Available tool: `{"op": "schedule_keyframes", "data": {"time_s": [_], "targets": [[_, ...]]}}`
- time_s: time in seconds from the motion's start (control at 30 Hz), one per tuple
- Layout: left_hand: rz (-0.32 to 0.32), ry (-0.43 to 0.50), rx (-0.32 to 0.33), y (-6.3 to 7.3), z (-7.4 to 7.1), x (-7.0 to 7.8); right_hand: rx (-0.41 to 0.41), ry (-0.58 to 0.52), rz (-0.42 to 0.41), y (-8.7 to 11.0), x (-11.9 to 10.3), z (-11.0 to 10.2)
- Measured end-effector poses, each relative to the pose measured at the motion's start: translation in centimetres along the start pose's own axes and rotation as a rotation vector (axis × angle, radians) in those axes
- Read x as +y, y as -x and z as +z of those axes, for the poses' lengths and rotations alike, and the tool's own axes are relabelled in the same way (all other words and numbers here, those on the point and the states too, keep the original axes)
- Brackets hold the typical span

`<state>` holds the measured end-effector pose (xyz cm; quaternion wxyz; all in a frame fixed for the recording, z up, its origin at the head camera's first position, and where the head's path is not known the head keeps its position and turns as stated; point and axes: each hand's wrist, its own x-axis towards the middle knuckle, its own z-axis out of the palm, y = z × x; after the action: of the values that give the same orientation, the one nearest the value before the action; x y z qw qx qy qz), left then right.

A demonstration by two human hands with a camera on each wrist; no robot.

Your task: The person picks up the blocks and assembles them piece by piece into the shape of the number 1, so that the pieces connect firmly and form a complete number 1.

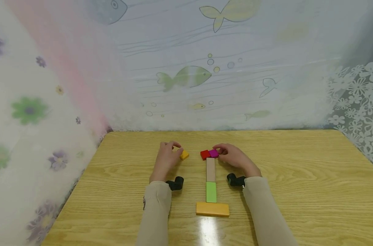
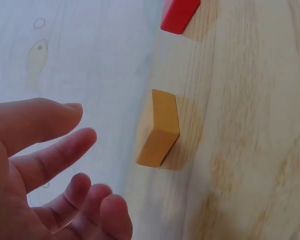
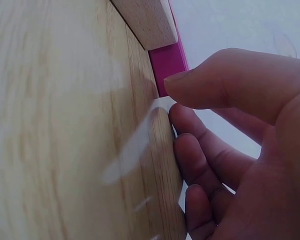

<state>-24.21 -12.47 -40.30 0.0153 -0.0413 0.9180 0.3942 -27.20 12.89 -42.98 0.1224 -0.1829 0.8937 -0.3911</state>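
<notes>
A small yellow-orange block lies on the table near my left hand. In the left wrist view the left thumb and fingers are spread and loosely bent, apart from that block. My right hand holds a magenta block at its right end, the thumb on the near side and the index finger behind. In the right wrist view the thumb covers part of this magenta block. A red block sits against its left side. Below them a plain wood block and a green block form a column.
A long orange block lies crosswise at the near end of the column. The wood-grain table meets a fish-patterned curtain at its back edge. Black wrist mounts sit on both wrists.
</notes>
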Motion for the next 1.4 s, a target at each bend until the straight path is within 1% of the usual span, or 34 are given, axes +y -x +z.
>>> {"op": "schedule_keyframes", "data": {"time_s": [0.13,0.3,0.53,0.6,0.8,1.07,1.23,1.4], "targets": [[-0.014,-0.005,-0.018,-0.10,0.08,-0.16,0.001,-0.006,0.002,-0.04,0.03,0.00],[-0.014,-0.027,-0.041,-0.18,0.13,-0.45,-0.005,-0.011,0.010,-0.09,0.09,0.02],[-0.054,-0.046,-0.085,-0.41,0.41,-0.75,-0.012,-0.035,0.031,-0.06,-0.05,0.01],[-0.059,-0.047,-0.093,-0.44,0.45,-0.78,-0.012,-0.026,0.027,-0.04,-0.05,0.00],[-0.057,-0.076,-0.113,-0.29,0.46,-0.71,-0.004,0.006,0.016,-0.01,0.12,0.00],[-0.056,-0.079,-0.166,-0.05,0.40,-0.63,-0.004,-0.007,0.016,0.10,-0.06,-0.06],[-0.052,-0.094,-0.171,0.01,0.47,-0.55,-0.011,-0.019,0.020,0.13,-0.08,-0.12],[-0.032,-0.138,-0.162,-0.05,0.78,-0.49,-0.016,-0.032,0.028,0.15,-0.13,-0.09]]}}
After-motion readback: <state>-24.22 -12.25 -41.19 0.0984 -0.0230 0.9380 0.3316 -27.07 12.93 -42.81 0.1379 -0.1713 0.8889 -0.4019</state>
